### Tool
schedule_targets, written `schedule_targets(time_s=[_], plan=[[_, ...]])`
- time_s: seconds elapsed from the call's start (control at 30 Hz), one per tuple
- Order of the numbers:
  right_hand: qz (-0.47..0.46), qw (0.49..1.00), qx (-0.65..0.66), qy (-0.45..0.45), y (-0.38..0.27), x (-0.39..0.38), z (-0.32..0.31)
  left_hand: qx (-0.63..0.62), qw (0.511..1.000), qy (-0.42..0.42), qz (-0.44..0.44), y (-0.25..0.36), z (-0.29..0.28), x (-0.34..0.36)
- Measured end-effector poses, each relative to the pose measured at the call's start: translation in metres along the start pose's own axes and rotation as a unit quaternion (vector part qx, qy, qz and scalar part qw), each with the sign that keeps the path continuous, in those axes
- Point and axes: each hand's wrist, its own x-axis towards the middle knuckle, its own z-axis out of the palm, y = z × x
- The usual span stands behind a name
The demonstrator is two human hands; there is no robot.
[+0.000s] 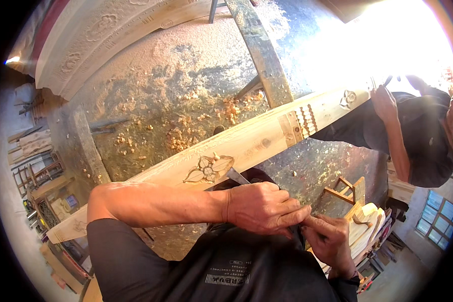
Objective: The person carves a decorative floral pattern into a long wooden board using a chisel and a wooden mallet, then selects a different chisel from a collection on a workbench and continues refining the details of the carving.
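Observation:
A long pale wooden board (241,153) runs slantwise across the view, from lower left to upper right. A flower with pointed petals (208,170) is carved into it, with a small curl of wood on top. My left hand (264,209) is closed round a chisel (236,176), whose flat metal blade points up and left at the flower's right petal. My right hand (329,239) is closed at the rear end of the chisel, its fingers meeting the left hand's. The chisel's handle is mostly hidden by both hands.
A co-worker (418,131) works at the board's far right end, near another carved flower (348,99). A wooden trestle beam (261,50) supports the board. Shavings (183,138) litter the floor. A large carved panel (105,35) stands upper left; stacked wood (370,226) lies right.

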Motion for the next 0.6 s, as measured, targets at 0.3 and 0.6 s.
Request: schedule_targets(time_s=[0.3, 0.6], plan=[[-0.029, 0.999, 0.011, 0.023, 0.008, -0.007, 0.015, 0.001, 1.0, -0.001, -0.017, 0.004, 0.002, -0.001], [-0.049, 0.995, 0.023, 0.079, 0.022, -0.01, 0.046, 0.041, 0.999, -0.008, -0.026, 0.005, 0.004, -0.001]])
